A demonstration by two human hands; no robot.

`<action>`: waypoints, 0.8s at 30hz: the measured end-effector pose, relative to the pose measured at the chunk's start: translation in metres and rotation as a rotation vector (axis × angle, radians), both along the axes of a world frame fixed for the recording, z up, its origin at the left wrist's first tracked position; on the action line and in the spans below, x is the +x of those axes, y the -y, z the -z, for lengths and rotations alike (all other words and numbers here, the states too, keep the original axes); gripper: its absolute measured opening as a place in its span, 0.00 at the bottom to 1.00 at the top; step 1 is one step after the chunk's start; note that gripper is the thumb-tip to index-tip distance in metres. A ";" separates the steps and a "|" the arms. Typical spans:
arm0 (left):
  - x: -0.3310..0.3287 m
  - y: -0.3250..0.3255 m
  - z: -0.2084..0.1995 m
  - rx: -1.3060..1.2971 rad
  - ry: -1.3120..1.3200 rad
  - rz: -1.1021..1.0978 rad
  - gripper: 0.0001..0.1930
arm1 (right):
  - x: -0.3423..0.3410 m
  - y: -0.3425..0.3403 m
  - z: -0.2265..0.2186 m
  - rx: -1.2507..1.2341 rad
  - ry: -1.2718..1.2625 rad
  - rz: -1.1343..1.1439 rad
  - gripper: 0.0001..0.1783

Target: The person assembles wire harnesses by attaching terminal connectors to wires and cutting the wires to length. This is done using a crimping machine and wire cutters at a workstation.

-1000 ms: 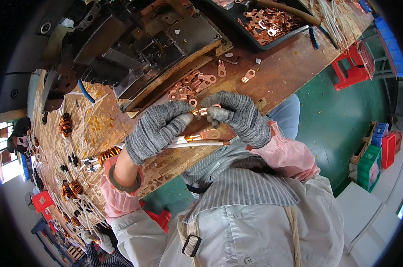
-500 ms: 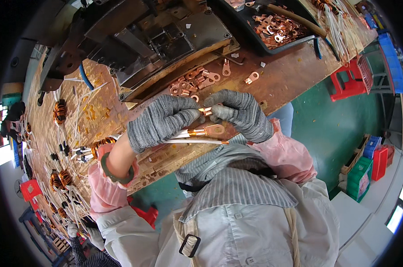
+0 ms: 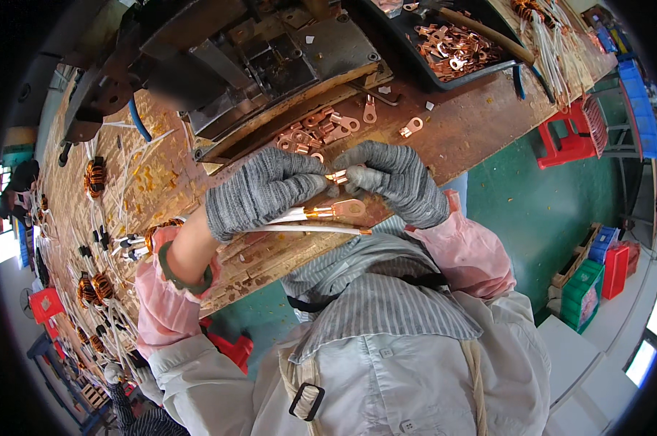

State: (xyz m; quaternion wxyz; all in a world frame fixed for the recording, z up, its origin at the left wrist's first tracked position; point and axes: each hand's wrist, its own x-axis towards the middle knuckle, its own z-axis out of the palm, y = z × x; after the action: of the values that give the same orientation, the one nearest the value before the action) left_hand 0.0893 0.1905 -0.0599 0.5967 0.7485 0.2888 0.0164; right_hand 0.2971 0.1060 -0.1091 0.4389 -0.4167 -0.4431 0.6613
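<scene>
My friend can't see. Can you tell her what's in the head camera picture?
Two hands in grey knitted gloves meet over a worn wooden workbench: the left hand holds white wires with copper ring lugs on their ends, and the right hand pinches a small copper lug. Loose copper lugs lie beside a dark metal machine.

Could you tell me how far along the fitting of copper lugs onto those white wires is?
Done: one white wire already carries a copper lug. In hand: the left hand grips the wires while the right hand sets another lug at a wire end. Left: the lower wire end looks bare, and loose lugs wait on the bench.
</scene>
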 end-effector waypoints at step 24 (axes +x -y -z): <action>0.001 -0.005 0.004 0.409 0.287 0.281 0.12 | 0.009 -0.019 -0.012 0.344 0.263 -0.136 0.12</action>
State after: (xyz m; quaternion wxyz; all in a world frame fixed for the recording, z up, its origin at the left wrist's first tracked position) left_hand 0.0901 0.1957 -0.0644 0.4646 0.8760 0.0852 0.0973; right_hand 0.3056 0.1250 -0.0969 0.3965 -0.3875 -0.6299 0.5439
